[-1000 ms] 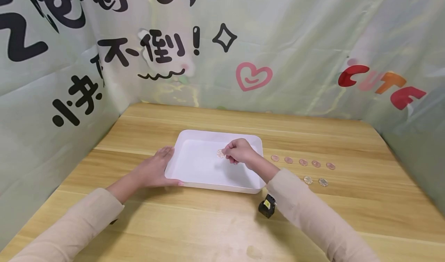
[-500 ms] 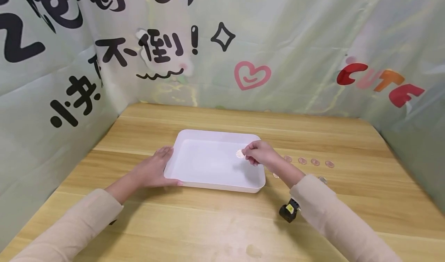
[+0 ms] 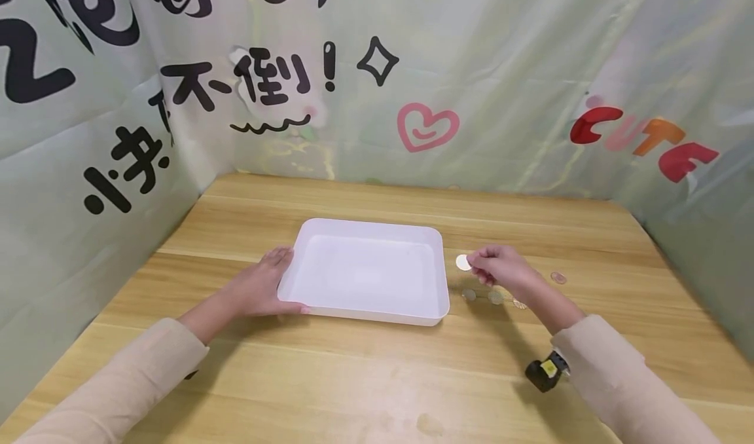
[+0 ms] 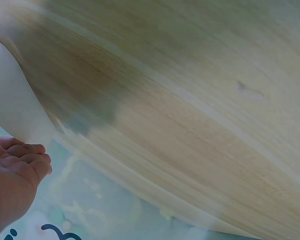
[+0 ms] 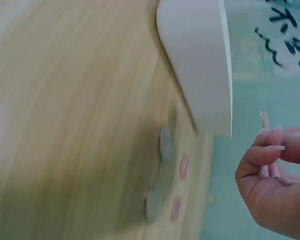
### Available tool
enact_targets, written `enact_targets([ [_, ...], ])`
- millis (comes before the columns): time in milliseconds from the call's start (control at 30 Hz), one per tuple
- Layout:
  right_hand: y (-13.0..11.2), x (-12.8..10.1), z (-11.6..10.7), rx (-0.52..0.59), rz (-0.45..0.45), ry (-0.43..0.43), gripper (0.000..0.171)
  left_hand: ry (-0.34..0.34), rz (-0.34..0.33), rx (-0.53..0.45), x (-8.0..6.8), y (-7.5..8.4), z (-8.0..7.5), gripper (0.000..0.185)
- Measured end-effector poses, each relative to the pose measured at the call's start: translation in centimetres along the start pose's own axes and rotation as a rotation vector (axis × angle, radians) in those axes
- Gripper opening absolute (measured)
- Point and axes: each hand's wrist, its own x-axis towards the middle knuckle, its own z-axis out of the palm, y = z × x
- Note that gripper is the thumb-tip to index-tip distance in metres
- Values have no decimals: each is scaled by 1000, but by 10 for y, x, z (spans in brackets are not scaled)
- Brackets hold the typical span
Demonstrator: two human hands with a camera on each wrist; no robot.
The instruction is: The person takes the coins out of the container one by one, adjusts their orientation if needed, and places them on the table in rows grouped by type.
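Observation:
My right hand [image 3: 502,266] pinches a coin [image 3: 463,262] between thumb and fingertips, above the table just right of the white tray [image 3: 368,319]. In the right wrist view the pinched coin [image 5: 264,119] is seen edge-on. Silvery coins [image 3: 495,297] lie in a row under this hand, and a copper-coloured coin [image 3: 558,277] shows behind the forearm; the hand and arm hide others. My left hand [image 3: 262,287] holds the tray's near left corner, its thumb along the front wall and its fingers at the left wall. In the left wrist view its fingers [image 4: 30,162] look curled beside the tray wall.
A wooden table [image 3: 353,378] carries everything, with a printed curtain [image 3: 506,71] hanging behind and at the sides. A black wrist camera [image 3: 544,372] hangs beneath the right sleeve. In the right wrist view, reddish coins [image 5: 184,166] lie beyond the silvery ones.
My right hand has carried the coin rightward, from over the tray to past its right wall, above the rows of coins. The left hand and the tray have stayed in place.

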Motion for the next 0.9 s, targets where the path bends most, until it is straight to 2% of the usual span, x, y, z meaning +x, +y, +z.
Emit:
enact_targets([
  [700, 63, -38, -69, 48, 79, 62, 18, 16, 8, 7, 1, -2, 1, 110],
  [800, 74, -44, -81, 15, 94, 75, 21, 19, 4, 4, 0, -1, 1, 110],
  [900, 85, -50, -90, -66, 125, 111, 24, 18, 5, 4, 0, -1, 1, 110],
])
